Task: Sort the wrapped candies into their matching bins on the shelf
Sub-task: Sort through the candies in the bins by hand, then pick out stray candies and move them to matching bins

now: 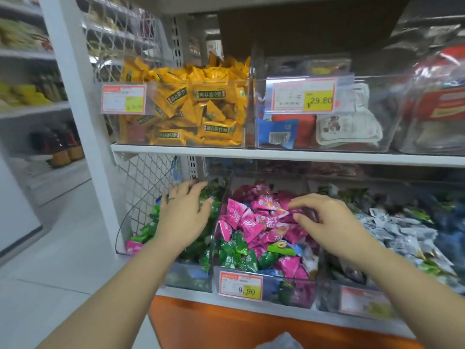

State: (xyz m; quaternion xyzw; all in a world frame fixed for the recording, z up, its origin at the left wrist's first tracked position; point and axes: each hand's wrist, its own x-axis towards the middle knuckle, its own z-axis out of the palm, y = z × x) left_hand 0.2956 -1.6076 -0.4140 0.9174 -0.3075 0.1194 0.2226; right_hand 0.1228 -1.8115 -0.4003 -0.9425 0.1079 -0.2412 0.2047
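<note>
While both hands hover over the lower shelf (186, 294), where do the candies lie? (first)

Pink candies (251, 220) heaped in the clear middle bin (276, 290). Green candies (239, 255) mixed in toward its front, plus a few pale wrappers. Left bin (191, 279) holds green pieces (211, 195), with one pink piece (133, 246) at its left edge. (second)

Hands? (first)

Left hand (183, 212) over the left bin, back upward, fingers spread and slack, nothing seen in them; palm side hidden. Right hand (327, 220) over the pink heap, forefinger and thumb bent toward each other with a gap, tips at a pink wrapper. Cannot tell whether they pinch it. (second)

What is hard to read? (first)

Blur throughout, so wrapper print is illegible. Price tag (241, 285) on the middle bin reads 9.90; smeared tag (364, 302) on the right bin (329, 295) unreadable. White-and-blue wrappers (402, 233) there run off the frame edge. Packets behind the bins sit dim under the upper board (276, 153). Above it, yellow candies (201, 102) fill a clear bin; the neighbouring one carries a 29.80 tag (304, 95) that masks part of its contents. Wire mesh (143, 187) closes the shelf's left end. Orange panel (226, 323) below. Pale object at the bottom edge is cut off, unidentifiable. (second)
</note>
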